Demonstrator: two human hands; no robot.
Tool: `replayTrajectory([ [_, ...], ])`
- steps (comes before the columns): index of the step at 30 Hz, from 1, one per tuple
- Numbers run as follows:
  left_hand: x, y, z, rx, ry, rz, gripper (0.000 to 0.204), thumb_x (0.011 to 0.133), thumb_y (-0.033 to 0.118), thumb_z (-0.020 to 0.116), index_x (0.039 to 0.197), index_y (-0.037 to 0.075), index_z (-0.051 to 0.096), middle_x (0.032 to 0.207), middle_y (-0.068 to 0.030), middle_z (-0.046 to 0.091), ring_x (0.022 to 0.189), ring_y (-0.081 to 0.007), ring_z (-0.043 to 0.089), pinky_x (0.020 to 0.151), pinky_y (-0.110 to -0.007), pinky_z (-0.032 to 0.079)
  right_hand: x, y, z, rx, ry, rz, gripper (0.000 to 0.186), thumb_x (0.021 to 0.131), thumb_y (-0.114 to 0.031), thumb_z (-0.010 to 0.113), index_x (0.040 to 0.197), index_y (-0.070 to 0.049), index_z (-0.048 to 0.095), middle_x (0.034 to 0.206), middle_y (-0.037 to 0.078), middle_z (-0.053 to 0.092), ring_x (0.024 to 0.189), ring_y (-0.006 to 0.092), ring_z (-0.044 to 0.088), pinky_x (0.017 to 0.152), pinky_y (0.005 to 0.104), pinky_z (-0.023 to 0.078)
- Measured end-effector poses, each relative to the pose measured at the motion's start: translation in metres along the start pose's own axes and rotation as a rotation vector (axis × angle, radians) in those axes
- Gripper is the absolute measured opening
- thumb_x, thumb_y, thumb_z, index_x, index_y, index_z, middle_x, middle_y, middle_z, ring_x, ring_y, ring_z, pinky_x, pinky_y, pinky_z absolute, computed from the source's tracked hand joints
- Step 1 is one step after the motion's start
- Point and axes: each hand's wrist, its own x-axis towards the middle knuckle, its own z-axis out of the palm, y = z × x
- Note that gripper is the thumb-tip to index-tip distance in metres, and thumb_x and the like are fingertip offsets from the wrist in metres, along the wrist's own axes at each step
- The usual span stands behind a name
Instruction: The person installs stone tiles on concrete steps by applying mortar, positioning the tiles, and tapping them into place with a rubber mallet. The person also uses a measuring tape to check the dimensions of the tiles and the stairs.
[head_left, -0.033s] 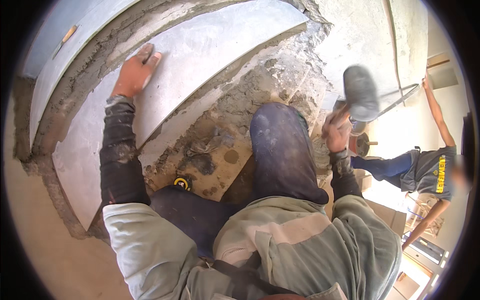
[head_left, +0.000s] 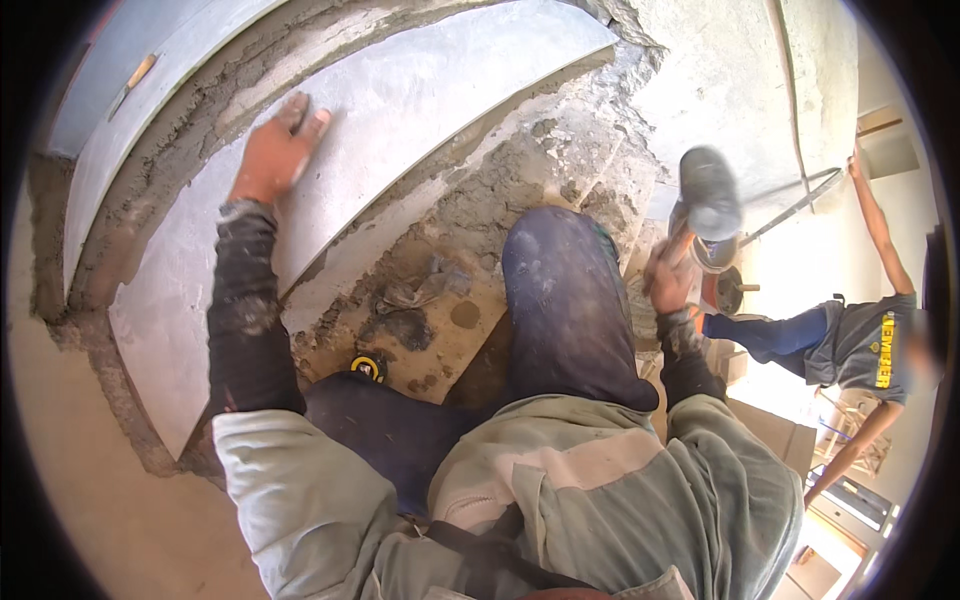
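1. Nearest, on the near side of the pale slab [head_left: 420, 110], is the person's bent knee [head_left: 565, 290] in dark, dusty trousers.
2. Left of that knee, also on the slab's near side, a yellow-and-black tape measure [head_left: 369, 368] sits beside the other leg.
3. To the right of the slab, and apart from it, the right hand [head_left: 672, 275] has its fingers wrapped around the handle of a mallet; the dark mallet head [head_left: 710, 190] is raised and blurred.
4. Rough grey mortar [head_left: 480, 205] runs along the slab's near edge.
5. Over the slab's left part, the left hand [head_left: 275, 160] lies palm down, fingers slightly apart, pinching nothing; how firmly it presses, I cannot tell.
6. Beyond the slab's far edge lies a mortar band [head_left: 160, 160], then a wooden-handled tool [head_left: 141, 71].
7. Well to the slab's right, a co-worker [head_left: 850, 345] reaches one arm toward a long bar [head_left: 795, 212].
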Motion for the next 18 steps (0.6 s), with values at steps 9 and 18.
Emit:
replayTrajectory([
  [9, -0.194, 0.089, -0.001, -0.335, -0.028, 0.357, 0.034, 0.086, 0.026, 0.074, 0.115, 0.009, 0.073, 0.090, -0.0132, 0.070, 0.089, -0.0352, 0.064, 0.092, -0.047, 0.048, -0.052, 0.224, -0.020, -1.053, 0.048, 0.540, 0.043, 0.080, -0.024, 0.062, 0.112, 0.004, 0.066, 0.090, 0.027, 0.069, 0.088, 0.0431, 0.068, 0.079, 0.0486, 0.053],
  [18, -0.250, -0.020, 0.067, 0.048, -0.690, -0.274, 0.052, 0.073, 0.030, 0.081, 0.112, -0.002, 0.068, 0.101, -0.0252, 0.068, 0.098, -0.0437, 0.065, 0.085, -0.049, 0.050, -0.022, 0.237, -0.020, -0.988, -0.278, 0.624, 0.041, 0.091, -0.036, 0.057, 0.108, 0.000, 0.066, 0.087, 0.016, 0.066, 0.074, 0.0288, 0.063, 0.063, 0.0391, 0.049],
])
